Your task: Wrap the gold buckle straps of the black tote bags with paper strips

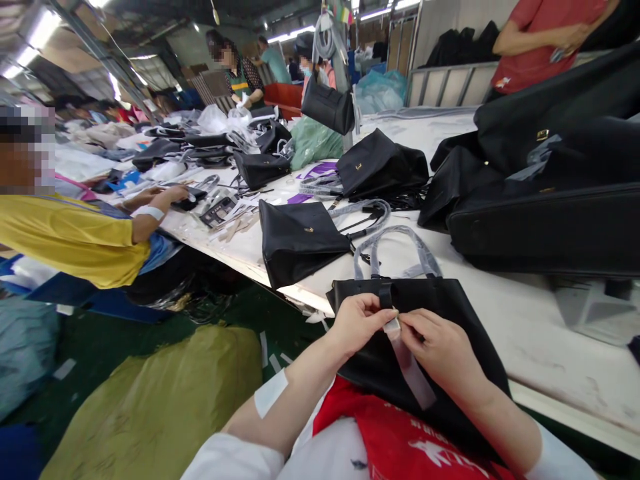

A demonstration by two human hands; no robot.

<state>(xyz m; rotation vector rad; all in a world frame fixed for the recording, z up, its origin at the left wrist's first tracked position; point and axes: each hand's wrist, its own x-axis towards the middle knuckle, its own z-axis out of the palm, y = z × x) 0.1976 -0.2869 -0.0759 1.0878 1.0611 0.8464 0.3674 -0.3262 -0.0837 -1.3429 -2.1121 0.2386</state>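
Observation:
A black handbag (pixel 470 327) leans at the table's near edge in front of me, its handles (pixel 400 232) wrapped in clear film standing up behind it. My left hand (pixel 357 325) is closed at the top middle of the bag, thumb and fingers pinching the short black closure strap (pixel 385 294) by its clasp. Fingertips of my right hand (pixel 443 343) meet the left thumb there and pinch the upper end of a clear plastic strip (pixel 413 373). That strip hangs down over the bag's front. The fingertips partly hide the clasp.
Another black handbag (pixel 305 237) lies just beyond, and one more (pixel 380 163) behind it. Large black bags (pixel 550 227) are piled at the right. A co-worker in a yellow shirt (pixel 75 233) works at the left. An olive sack (pixel 165 407) stands on the floor.

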